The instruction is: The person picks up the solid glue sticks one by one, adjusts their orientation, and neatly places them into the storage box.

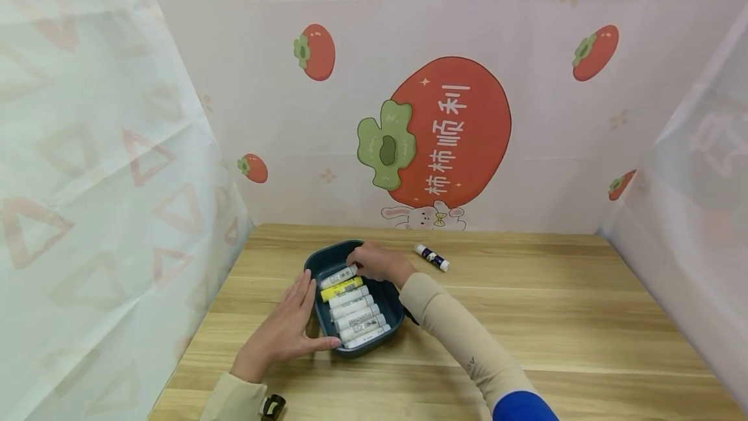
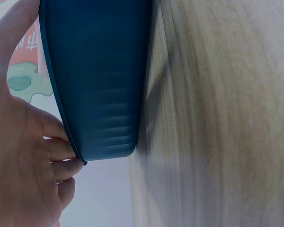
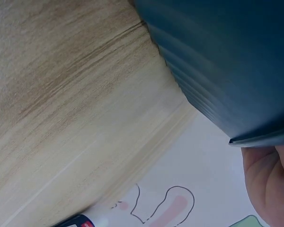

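A dark teal plastic bin point(image 1: 386, 292) stands on the table and holds a row of white glue sticks point(image 1: 354, 314) with one yellow glue stick point(image 1: 341, 289) among them. My right hand point(image 1: 376, 260) reaches over the far right rim and pinches the end of the farthest white glue stick point(image 1: 337, 277), inside the bin. Along the left rim lies my left hand point(image 1: 286, 323), fingers extended and thumb spread toward the near corner. In the left wrist view, its fingertips touch the rim. The bin wall hides the right fingertips in the right wrist view.
A dark blue glue stick with white ends point(image 1: 432, 257) lies on the wooden table point(image 1: 526, 304), to the right of the bin. Printed sheets form a back wall point(image 1: 543, 135) and side walls around the table.
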Available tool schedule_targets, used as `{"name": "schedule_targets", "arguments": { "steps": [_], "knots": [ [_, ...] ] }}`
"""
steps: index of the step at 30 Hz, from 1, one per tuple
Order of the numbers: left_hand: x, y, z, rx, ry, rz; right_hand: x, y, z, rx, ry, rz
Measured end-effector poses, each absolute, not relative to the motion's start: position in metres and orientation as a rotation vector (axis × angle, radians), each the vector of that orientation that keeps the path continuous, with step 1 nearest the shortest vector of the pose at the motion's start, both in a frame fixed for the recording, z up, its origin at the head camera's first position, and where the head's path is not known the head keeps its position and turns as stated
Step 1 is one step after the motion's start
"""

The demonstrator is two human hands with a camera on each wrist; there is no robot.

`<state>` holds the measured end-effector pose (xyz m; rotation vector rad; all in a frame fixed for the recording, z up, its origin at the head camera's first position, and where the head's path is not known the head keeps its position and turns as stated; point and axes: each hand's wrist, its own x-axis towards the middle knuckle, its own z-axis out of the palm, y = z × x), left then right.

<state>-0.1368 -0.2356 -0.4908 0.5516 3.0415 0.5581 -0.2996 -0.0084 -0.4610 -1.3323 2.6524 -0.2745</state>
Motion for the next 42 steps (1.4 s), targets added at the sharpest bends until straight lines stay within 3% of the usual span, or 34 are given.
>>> {"name": "schedule_targets", "arguments": {
  "steps": [18,30,42],
  "knots": [
    [-0.136,-0.234,-0.49,0.55,3.034,0.584,-0.293,-0.006,-0.452,-1.245,2.609,-0.294],
    [-0.136,-0.236,-0.491,0.557,3.071,0.567,-0.287,0.055,-0.402,-1.173,2.737,-0.59],
    [-0.135,-0.235,-0.491,0.545,3.066,0.574,-0.296,0.133,-0.406,-0.99,2.891,-0.638]
  ]
}}
